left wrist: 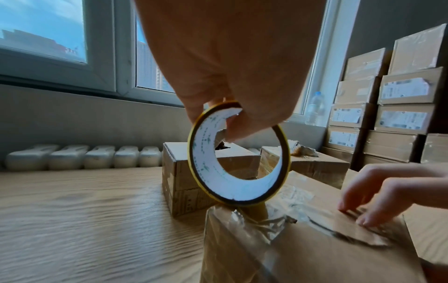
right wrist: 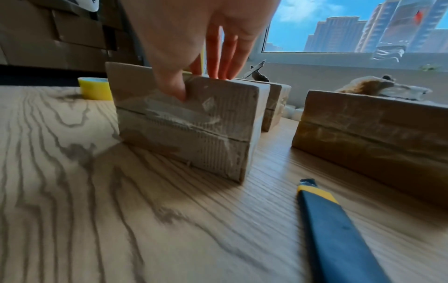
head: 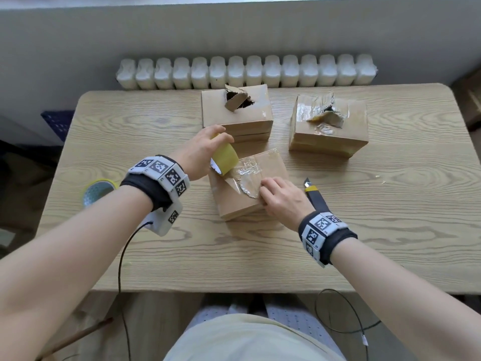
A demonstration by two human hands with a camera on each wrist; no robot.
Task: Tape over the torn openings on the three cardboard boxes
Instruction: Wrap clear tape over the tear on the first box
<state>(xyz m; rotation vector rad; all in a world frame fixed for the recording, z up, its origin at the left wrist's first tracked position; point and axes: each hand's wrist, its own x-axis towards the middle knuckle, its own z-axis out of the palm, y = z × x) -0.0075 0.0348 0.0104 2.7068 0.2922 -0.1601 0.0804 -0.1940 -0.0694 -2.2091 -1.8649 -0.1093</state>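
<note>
Three cardboard boxes stand on the wooden table [head: 260, 256]. My left hand [head: 218, 142] grips a yellow tape roll [head: 225, 157] at the far left edge of the near box [head: 234, 201], thumb inside the core [left wrist: 206, 162]. Clear tape [head: 244, 175] runs from the roll across the box top over a torn patch. My right hand [head: 265, 190] presses straight fingers [right wrist: 218, 72] on the tape at the near right edge, thumb on the side wall [right wrist: 189, 130]. The back box [head: 236, 113] and the right box [head: 328, 123] have torn flaps sticking up.
A blue and yellow utility knife [head: 316, 198] lies on the table just right of my right hand. A second yellow tape roll [head: 97, 191] sits near the table's left edge. A white radiator [head: 247, 72] runs behind the table. Stacked boxes [left wrist: 400, 114] stand to the right.
</note>
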